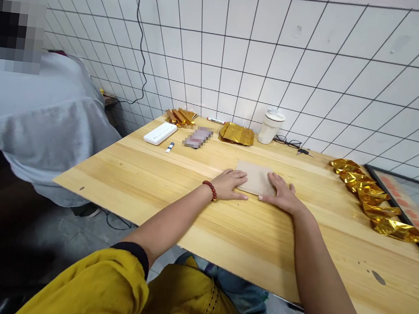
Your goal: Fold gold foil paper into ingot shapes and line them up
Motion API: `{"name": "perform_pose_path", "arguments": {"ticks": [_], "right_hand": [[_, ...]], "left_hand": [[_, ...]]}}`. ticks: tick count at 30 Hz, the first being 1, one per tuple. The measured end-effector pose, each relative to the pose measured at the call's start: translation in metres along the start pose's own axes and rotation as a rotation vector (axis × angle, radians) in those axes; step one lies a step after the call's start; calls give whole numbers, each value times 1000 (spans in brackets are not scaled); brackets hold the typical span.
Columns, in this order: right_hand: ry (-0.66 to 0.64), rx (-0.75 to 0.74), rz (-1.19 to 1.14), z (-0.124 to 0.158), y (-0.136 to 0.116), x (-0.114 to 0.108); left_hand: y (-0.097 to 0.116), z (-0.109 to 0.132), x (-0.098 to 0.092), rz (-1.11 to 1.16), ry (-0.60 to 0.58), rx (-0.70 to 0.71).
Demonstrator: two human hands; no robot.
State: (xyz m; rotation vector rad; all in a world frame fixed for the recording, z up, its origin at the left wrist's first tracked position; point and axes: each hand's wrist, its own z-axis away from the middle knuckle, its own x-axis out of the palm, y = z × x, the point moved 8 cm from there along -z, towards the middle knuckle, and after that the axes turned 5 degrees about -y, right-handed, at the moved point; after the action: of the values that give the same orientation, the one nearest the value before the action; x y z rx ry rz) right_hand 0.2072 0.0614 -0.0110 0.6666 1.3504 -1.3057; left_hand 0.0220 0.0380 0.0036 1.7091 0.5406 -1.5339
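A flat, light brown sheet of paper or card (255,178) lies on the wooden table in front of me. At its left edge rests my left hand (229,184), palm down with fingers stretched out; a red bead bracelet circles the wrist. My right hand (281,192) touches the sheet's right edge, its fingers spread and thumb at the near side. Neither hand is closed around anything. Beyond the sheet sits a stack of gold foil sheets (237,134).
Folded gold foil pieces (373,201) line the right side beside a black-framed panel (394,198). Along the back are a white lidded cup (271,127), glasses (287,141), keys (304,152) and gold strips (180,117). A white power bank (160,134) lies left. Another person (47,118) is at far left.
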Motion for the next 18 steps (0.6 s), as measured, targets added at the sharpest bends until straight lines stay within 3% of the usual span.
{"name": "perform_pose_path", "arguments": {"ticks": [5, 11, 16, 18], "right_hand": [[-28, -67, -16, 2, -3, 0], [123, -50, -126, -2, 7, -2], [214, -162, -280, -9, 17, -2], [266, -139, -359, -12, 24, -3]], "left_hand": [[1, 0, -2, 35, 37, 3], [-5, -1, -5, 77, 153, 28], [-12, -1, -7, 108, 254, 27], [-15, -1, -8, 155, 293, 5]]}}
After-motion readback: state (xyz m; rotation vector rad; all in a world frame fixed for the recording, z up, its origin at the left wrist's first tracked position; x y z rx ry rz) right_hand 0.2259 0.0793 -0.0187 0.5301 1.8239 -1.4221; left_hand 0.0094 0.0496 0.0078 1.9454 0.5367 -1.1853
